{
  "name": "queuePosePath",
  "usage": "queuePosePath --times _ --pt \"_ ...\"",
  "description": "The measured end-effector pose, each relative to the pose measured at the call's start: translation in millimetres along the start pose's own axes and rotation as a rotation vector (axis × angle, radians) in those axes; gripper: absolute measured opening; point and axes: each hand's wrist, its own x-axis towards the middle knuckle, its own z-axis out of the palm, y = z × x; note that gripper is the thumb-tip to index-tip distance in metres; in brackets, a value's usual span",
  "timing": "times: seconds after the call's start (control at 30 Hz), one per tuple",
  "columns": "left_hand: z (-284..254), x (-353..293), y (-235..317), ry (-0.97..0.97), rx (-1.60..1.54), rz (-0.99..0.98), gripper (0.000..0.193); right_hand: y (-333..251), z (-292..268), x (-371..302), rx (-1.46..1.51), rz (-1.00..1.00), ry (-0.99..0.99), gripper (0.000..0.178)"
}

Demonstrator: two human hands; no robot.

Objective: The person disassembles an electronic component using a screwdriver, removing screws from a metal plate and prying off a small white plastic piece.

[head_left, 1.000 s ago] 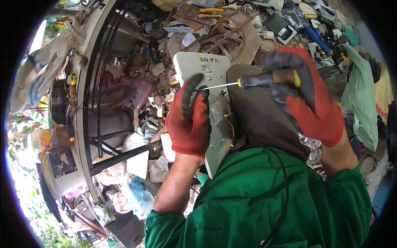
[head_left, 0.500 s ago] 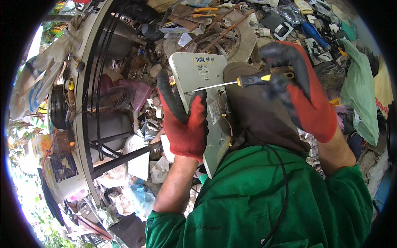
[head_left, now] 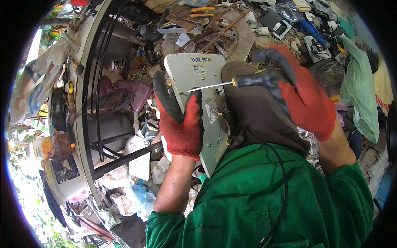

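Note:
A flat, off-white panel (head_left: 175, 74) with rounded corners, a label and thin wiring on its face leans tilted against my leg. My left hand (head_left: 180, 126), in a red and black glove, grips its left edge, with the thumb over the face and the fingers along the side. My right hand (head_left: 304, 93), gloved alike, is wrapped round the dark handle of a screwdriver (head_left: 215, 85). Its shaft points left across the panel, and the tip lies near the left edge, between my left thumb and fingers. Whether the tip sits in a screw is too small to tell.
A metal frame (head_left: 88, 103) with dark bars stands on the left. Scrap and rubble cover the ground ahead, with a tray (head_left: 165, 29) of scrap pieces at the back. A pale green plastic bag (head_left: 359, 95) hangs at the right, beside a heap of electronic parts.
The fingers of my right hand have shifted on the screwdriver handle and now cover more of it. The panel, my left hand and the screwdriver have moved slightly left.

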Motion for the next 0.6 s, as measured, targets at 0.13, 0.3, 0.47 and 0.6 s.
queuePosePath --times 0.13,0.3,0.47,0.6 --pt "0.0 -0.6 -5.2 0.006 0.020 0.024 0.080 8.8 3.3 1.6 -0.150 -0.275 0.079 0.046" --pt "1.4 2.1 -4.6 -0.010 0.026 0.034 0.082 23.2 4.8 12.0 0.012 -0.461 0.116 0.044" --pt "1.2 -2.2 1.1 0.007 -0.048 -0.041 0.077 9.1 -9.8 7.2 0.034 -0.020 -0.053 0.047" --pt "3.9 -0.9 8.7 -0.011 -0.029 -0.109 0.079 22.5 2.9 7.9 0.071 -0.338 0.061 0.043"
